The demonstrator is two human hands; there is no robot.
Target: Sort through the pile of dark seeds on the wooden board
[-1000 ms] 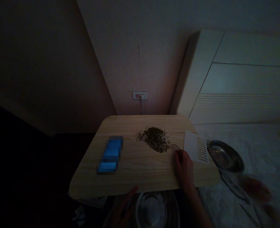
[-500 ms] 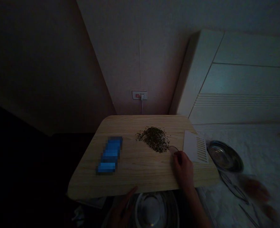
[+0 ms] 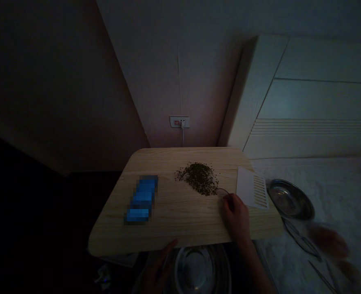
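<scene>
A pile of small dark seeds (image 3: 198, 178) lies on a light wooden board (image 3: 180, 216). My right hand (image 3: 235, 216) rests on the board just right of the pile, fingers curled round a small spoon-like thing (image 3: 222, 191) whose round end touches the pile's edge. My left hand (image 3: 157, 267) shows dimly below the board's front edge, beside a round metal bowl (image 3: 198, 271); its fingers seem to touch the bowl's rim. A white slotted card (image 3: 252, 188) lies at the board's right end.
A blurred blue object (image 3: 142, 199) lies on the board's left part. A metal dish (image 3: 290, 200) and thin metal tools (image 3: 302, 243) rest on a white cloth at right. A wall socket (image 3: 179, 121) with a plugged cable sits behind. The room is dark.
My right hand and the spoon-like thing have crept slightly left toward the seed pile. Nothing else has moved.
</scene>
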